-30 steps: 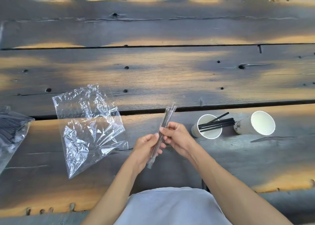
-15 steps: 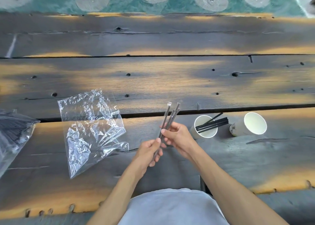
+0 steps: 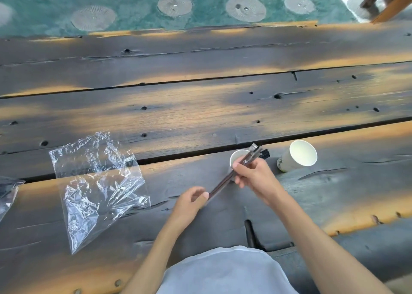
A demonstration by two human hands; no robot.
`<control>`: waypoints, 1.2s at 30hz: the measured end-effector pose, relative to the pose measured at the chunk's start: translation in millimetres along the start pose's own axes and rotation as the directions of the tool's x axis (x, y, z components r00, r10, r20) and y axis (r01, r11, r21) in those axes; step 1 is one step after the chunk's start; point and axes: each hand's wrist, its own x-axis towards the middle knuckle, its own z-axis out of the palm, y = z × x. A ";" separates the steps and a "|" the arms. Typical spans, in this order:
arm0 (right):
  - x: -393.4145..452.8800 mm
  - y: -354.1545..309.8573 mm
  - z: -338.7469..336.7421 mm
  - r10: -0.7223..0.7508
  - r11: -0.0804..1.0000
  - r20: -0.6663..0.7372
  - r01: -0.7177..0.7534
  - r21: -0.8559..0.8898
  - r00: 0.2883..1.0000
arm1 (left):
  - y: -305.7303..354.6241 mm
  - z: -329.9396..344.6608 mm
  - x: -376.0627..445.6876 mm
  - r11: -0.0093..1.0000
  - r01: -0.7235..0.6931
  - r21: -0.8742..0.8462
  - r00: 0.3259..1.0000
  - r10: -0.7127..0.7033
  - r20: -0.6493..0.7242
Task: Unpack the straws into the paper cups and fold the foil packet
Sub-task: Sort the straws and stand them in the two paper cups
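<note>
No brand name, label or legible writing shows on any object; the farther paper cup (image 3: 297,155) carries only a faint grey print near its base, too small to read. The right hand (image 3: 256,175) pinches a small bundle of wrapped straws (image 3: 231,173) between thumb and fingers, closed on it at about mid-length, the forearm reaching in from the lower right. The left hand (image 3: 191,201) is curled around the bundle's lower end, thumb and forefinger closed on it, the forearm rising from the lower centre. The bundle runs diagonally from the left grip up through the right grip, its clear-tipped upper end lying over the rim of the nearer paper cup (image 3: 237,157), which sits just beyond the right fingertips. Dark straws (image 3: 264,153) project from that cup past the bundle's tip. The farther cup lies tilted, mouth toward the camera, well to the right of the grip. A crumpled clear plastic packet (image 3: 98,182) lies flat on the wooden table (image 3: 200,106) to the left of both hands.
</note>
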 end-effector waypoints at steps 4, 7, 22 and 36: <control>-16.8 -16.2 -52.8 -0.086 0.987 -0.233 0.115 0.114 0.969 | -29.2 21.9 12.3 0.951 0.059 0.303 0.989 -0.013 -0.150; -33.5 -31.1 -93.3 -0.119 0.946 -0.369 0.218 0.240 0.922 | -40.7 40.6 17.8 0.840 0.093 0.534 0.982 0.010 -0.187; -32.6 -24.4 -209.6 -0.060 0.956 -0.755 0.255 0.145 0.653 | -35.7 77.9 36.7 0.555 0.176 0.813 0.984 -0.093 -0.149; 7.8 -2.6 -204.7 0.043 0.993 -0.638 0.037 0.111 0.769 | -32.0 77.9 36.1 0.531 0.181 0.828 0.983 -0.116 -0.140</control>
